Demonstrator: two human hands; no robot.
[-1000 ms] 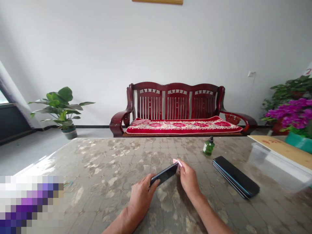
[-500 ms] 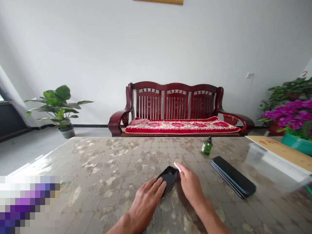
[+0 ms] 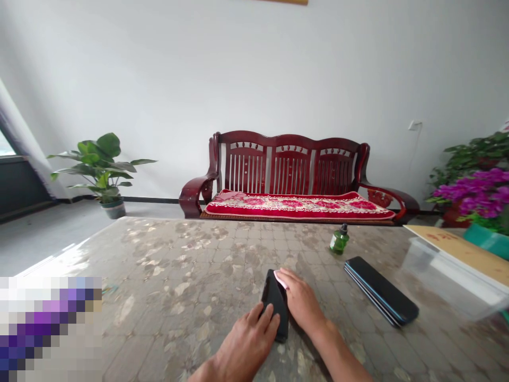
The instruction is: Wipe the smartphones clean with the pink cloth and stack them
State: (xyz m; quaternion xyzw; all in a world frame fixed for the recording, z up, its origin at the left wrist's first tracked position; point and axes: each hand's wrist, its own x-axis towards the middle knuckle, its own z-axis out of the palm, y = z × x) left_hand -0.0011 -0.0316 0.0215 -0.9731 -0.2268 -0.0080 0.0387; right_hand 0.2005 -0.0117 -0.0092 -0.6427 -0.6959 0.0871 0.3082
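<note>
A black smartphone (image 3: 272, 291) lies on the patterned tabletop (image 3: 178, 313). My left hand (image 3: 250, 337) rests its spread fingers over the phone's lower part, partly hiding it. A folded pale pink cloth (image 3: 281, 279) is held under the fingers of my right hand (image 3: 301, 302), touching the phone's upper right side. The thumb of my left hand is hidden.
To the right lies a long black case (image 3: 379, 292), with a small green bottle (image 3: 339, 240) behind it. Further right stands a clear plastic box (image 3: 441, 281) below a tan board (image 3: 457, 249). Beyond the table is a wooden bench (image 3: 292, 159).
The phone has turned to lie more nearly straight away from me. My right hand and the cloth have moved left onto its upper edge. My left hand has shifted slightly right and nearer.
</note>
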